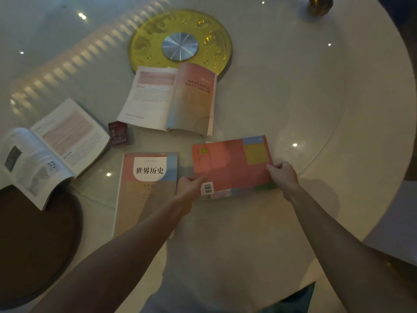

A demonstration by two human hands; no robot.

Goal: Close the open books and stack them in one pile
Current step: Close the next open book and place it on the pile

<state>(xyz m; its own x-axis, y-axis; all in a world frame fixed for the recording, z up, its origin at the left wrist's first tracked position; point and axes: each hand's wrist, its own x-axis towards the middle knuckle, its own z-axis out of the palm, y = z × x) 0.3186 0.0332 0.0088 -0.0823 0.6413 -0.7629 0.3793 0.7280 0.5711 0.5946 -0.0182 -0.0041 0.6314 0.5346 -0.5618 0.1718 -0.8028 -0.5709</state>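
A closed red book (230,164) lies back cover up, barcode at its near left corner. My left hand (190,185) grips its near left corner and my right hand (283,175) grips its near right corner. Just to its left lies another closed book (146,193), front cover up, with a white title patch. An open book (171,99) lies farther back at the centre. A second open book (49,150) rests at the left, hanging over the table edge.
The books lie on a round glass table (316,98) with a gold turntable hub (180,39) at its middle. A small dark red box (119,134) stands between the open books. A dark round stool (33,240) sits at lower left. A brown jar (320,5) is far right.
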